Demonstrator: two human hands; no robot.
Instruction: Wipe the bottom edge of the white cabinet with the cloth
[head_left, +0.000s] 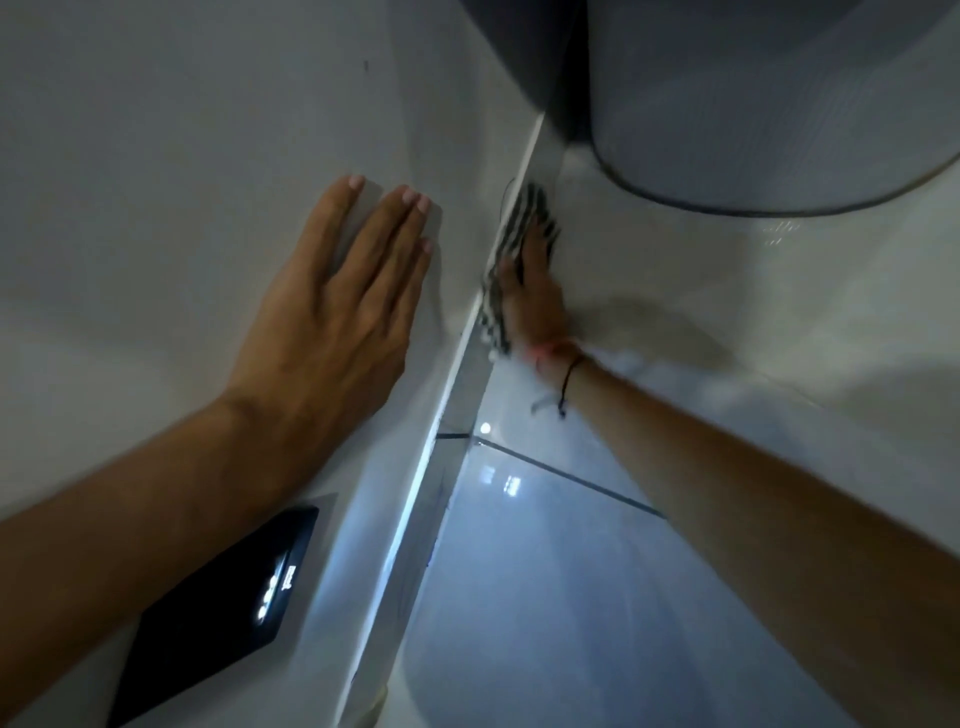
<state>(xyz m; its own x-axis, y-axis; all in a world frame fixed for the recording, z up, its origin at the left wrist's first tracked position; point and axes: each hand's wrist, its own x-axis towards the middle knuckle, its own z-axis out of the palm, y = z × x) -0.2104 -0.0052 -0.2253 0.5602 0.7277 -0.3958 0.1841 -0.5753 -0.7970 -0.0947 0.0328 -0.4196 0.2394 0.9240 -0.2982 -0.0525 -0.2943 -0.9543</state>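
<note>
The white cabinet (171, 130) fills the left half of the view, and its bottom edge (457, 374) runs as a pale strip from lower middle to upper right. My left hand (337, 291) lies flat on the cabinet face with the fingers spread. My right hand (535, 296) presses a black-and-white striped cloth (511, 244) against the bottom edge, low by the floor. The cloth is partly hidden under the hand and is blurred.
A black device with lit symbols (223, 613) sits on the cabinet face near my left forearm. A large grey rounded object (753, 104) stands at the upper right. Glossy tiled floor (545, 597) with dark grout lines lies right of the edge.
</note>
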